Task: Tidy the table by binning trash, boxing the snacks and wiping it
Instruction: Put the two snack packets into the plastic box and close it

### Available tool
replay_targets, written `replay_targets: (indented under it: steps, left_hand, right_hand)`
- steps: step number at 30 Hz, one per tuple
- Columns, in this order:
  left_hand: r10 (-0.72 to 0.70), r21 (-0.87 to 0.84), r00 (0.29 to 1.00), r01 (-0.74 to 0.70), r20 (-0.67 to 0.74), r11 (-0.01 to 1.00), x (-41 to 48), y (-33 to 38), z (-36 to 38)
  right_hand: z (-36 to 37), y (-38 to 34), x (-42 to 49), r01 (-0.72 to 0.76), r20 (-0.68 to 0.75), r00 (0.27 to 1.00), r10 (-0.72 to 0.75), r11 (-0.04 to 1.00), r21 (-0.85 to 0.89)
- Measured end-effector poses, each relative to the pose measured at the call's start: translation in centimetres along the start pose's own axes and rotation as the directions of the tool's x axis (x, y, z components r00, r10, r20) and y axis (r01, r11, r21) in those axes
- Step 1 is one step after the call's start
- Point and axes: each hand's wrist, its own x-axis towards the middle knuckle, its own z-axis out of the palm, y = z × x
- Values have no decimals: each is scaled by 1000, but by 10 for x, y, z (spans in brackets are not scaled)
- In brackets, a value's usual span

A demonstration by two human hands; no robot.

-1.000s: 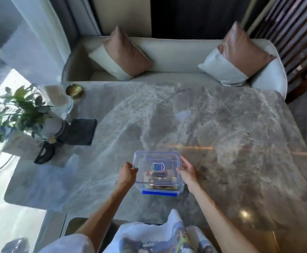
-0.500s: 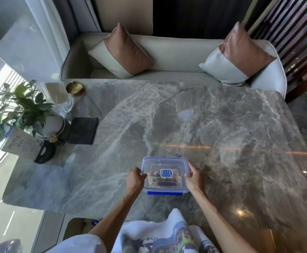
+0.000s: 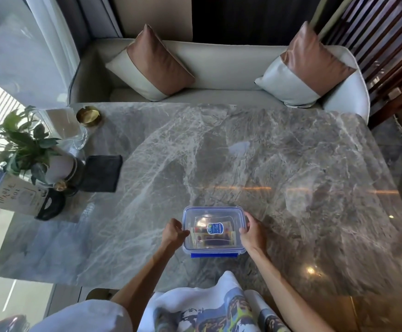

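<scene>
Head view, both hands at the snack box: against a second ago, I read the clear lid as gone from slightly askew to level on the box, which rests on the table near its front edge. Left hand curls its fingers round the left short side; right hand grasps the right side, probably pressing side clips, though these are hidden from me. Blue front latch lies down. Colourful snack packets show through the lid, so boxing looks nearly done. Wiping remains: a dark cloth lies well to the left beside the plant
</scene>
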Motion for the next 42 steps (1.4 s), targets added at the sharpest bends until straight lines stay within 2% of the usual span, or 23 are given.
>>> replay_targets:
  steps: [8, 12, 14, 16, 18, 21, 23, 27, 29, 32, 37, 42]
  left_hand:
    - [68, 14, 997, -68, -40, 998, -3, -4, 8]
    - [59, 260, 998, -55, -8, 964, 0, 13, 14]
    - [67, 433, 996, -89, 65, 897, 3, 28, 16]
    - [106, 520, 987, -155, 122, 840, 9, 46, 19]
    - [166, 540, 971, -234, 171, 808, 18, 64, 21]
    - [234, 621, 922, -381, 308, 685, 31, 77, 27]
    - [196, 653, 899, -422, 391, 629, 40, 80, 31]
    - [115, 675, 896, -403, 430, 617, 53, 82, 32]
    - [150, 676, 890, -428, 429, 600, 54, 84, 31]
    - [297, 676, 879, -477, 373, 562, 50, 81, 34]
    - [386, 628, 885, -459, 260, 629, 44, 64, 41]
    - [412, 644, 880, -459, 236, 612, 45, 67, 46]
  right_hand:
    - [4, -7, -4, -16, -48, 999, 11, 996, -88]
    - [6, -21, -8, -46, -25, 999, 41, 972, -231]
    - [8, -32, -9, -50, -21, 999, 46, 924, -379]
    - [11, -40, -5, -51, -9, 999, 52, 902, -429]
    - [14, -41, 0, -102, 28, 993, 116, 947, -303]
    - [18, -29, 5, -262, 145, 951, 273, 961, -93]
    - [21, -20, 6, -347, 210, 912, 351, 936, -61]
    - [20, -22, 6, -438, 241, 867, 437, 898, -53]
    - [17, -25, 7, -476, 253, 841, 478, 877, -72]
    - [13, -28, 10, -507, 296, 796, 528, 849, -150]
    - [11, -25, 11, -590, 383, 714, 586, 798, -121]
    - [9, -28, 10, -610, 348, 726, 593, 789, -72]
